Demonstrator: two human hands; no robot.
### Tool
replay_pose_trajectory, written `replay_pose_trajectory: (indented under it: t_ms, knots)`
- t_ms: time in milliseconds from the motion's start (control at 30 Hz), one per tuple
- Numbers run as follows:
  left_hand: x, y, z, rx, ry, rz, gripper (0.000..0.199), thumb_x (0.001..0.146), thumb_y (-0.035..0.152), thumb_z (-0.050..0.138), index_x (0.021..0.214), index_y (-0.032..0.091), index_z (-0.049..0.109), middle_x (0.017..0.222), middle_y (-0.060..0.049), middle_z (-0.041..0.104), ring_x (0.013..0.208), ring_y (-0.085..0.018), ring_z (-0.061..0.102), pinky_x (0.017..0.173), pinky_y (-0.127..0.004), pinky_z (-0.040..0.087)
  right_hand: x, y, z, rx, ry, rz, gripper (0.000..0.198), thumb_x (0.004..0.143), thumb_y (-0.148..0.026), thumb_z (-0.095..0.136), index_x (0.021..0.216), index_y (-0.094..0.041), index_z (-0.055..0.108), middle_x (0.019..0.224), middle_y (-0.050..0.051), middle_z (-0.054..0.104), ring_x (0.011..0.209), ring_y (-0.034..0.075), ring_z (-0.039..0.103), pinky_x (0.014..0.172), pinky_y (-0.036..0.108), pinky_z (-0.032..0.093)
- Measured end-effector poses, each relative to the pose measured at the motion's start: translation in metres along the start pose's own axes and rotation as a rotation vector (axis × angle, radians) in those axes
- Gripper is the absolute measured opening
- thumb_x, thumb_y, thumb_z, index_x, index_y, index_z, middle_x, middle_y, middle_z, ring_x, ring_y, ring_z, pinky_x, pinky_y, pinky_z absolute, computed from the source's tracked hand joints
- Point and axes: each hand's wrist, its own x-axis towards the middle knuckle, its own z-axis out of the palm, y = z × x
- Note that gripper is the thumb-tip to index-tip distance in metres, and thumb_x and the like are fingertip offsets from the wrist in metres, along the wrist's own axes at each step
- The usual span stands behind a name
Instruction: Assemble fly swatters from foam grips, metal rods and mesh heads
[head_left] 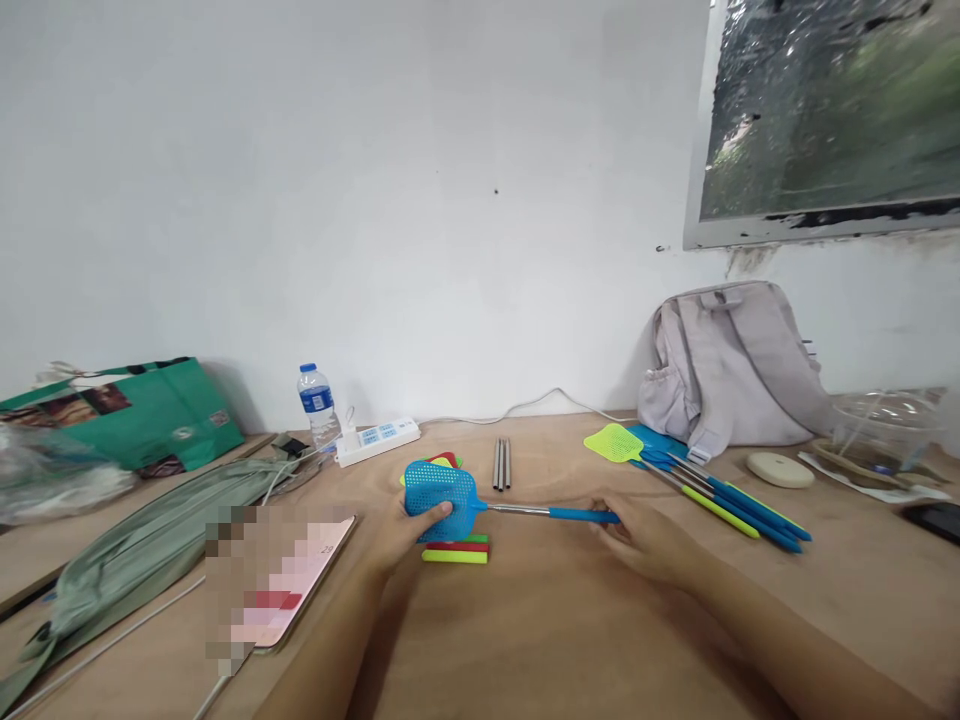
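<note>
A blue fly swatter [441,492] with a metal shaft and blue grip is held level above the table. My left hand [405,525] is closed on its perforated head, thumb on top. My right hand [626,530] has its fingers closed about the end of the blue grip. Beneath the swatter lie yellow, red and green handle grips [456,556], partly covered. Red and yellow swatter heads [448,459] peek out behind the blue one. Farther back lie several thin metal tubes [501,465], side by side.
To the right lie several fly swatters [720,495], blue and yellow-green, by a grey backpack [739,365] and a round pale object [780,470]. Leftward are a phone [300,585], green-grey bag [161,540], power strip [379,440], water bottle [318,405] and green shopping bag [172,415].
</note>
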Motion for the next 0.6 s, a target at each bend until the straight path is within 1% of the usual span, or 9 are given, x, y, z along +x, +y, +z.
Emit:
replay_pose_trajectory:
  t_ms: [100, 200, 300, 400, 500, 600]
  knots:
    - [-0.001, 0.002, 0.0, -0.014, 0.013, -0.013, 0.045, 0.049, 0.034, 0.078, 0.087, 0.015, 0.062, 0.086, -0.006, 0.07, 0.08, -0.025, 0.065, 0.073, -0.037, 0.053, -0.001, -0.004, 0.001, -0.033, -0.035, -0.031, 0.019, 0.083, -0.03, 0.04, 0.093, -0.02, 0.053, 0.086, 0.006, 0.063, 0.076, 0.018, 0.058, 0.065, 0.029, 0.042]
    - [-0.004, 0.004, 0.004, -0.024, 0.021, -0.03, 0.045, 0.048, 0.031, 0.079, 0.086, 0.015, 0.061, 0.084, -0.006, 0.07, 0.078, -0.025, 0.065, 0.071, -0.037, 0.053, -0.002, -0.01, 0.005, -0.113, -0.028, -0.053, 0.023, 0.085, -0.034, 0.038, 0.091, -0.02, 0.055, 0.084, 0.007, 0.064, 0.075, 0.02, 0.059, 0.062, 0.029, 0.042]
    - [-0.006, 0.003, 0.009, -0.056, 0.042, -0.051, 0.048, 0.046, 0.03, 0.08, 0.086, 0.015, 0.06, 0.083, -0.007, 0.07, 0.076, -0.025, 0.065, 0.07, -0.038, 0.054, -0.004, -0.011, 0.007, -0.165, -0.008, -0.025, 0.026, 0.085, -0.037, 0.038, 0.086, -0.019, 0.057, 0.08, 0.007, 0.065, 0.071, 0.02, 0.059, 0.059, 0.029, 0.041]
    - [-0.007, 0.003, 0.012, -0.087, 0.048, -0.07, 0.051, 0.044, 0.03, 0.081, 0.086, 0.014, 0.058, 0.082, -0.007, 0.069, 0.075, -0.024, 0.065, 0.07, -0.038, 0.054, -0.005, -0.011, 0.006, -0.167, -0.004, -0.002, 0.026, 0.085, -0.037, 0.038, 0.086, -0.019, 0.057, 0.08, 0.007, 0.066, 0.07, 0.02, 0.06, 0.059, 0.029, 0.042]
    - [-0.008, 0.004, 0.012, -0.07, 0.068, -0.066, 0.05, 0.044, 0.028, 0.081, 0.086, 0.015, 0.057, 0.083, -0.006, 0.069, 0.076, -0.024, 0.065, 0.071, -0.037, 0.054, -0.005, -0.013, 0.005, -0.205, -0.001, 0.007, 0.028, 0.085, -0.038, 0.038, 0.083, -0.019, 0.058, 0.079, 0.007, 0.066, 0.069, 0.02, 0.06, 0.059, 0.029, 0.042]
    - [-0.009, 0.007, 0.011, -0.058, 0.106, -0.083, 0.049, 0.045, 0.026, 0.081, 0.087, 0.015, 0.057, 0.085, -0.006, 0.068, 0.076, -0.023, 0.064, 0.07, -0.036, 0.053, -0.004, -0.017, 0.003, -0.222, 0.029, -0.029, 0.027, 0.086, -0.038, 0.038, 0.091, -0.021, 0.058, 0.083, 0.006, 0.066, 0.073, 0.02, 0.061, 0.06, 0.029, 0.043]
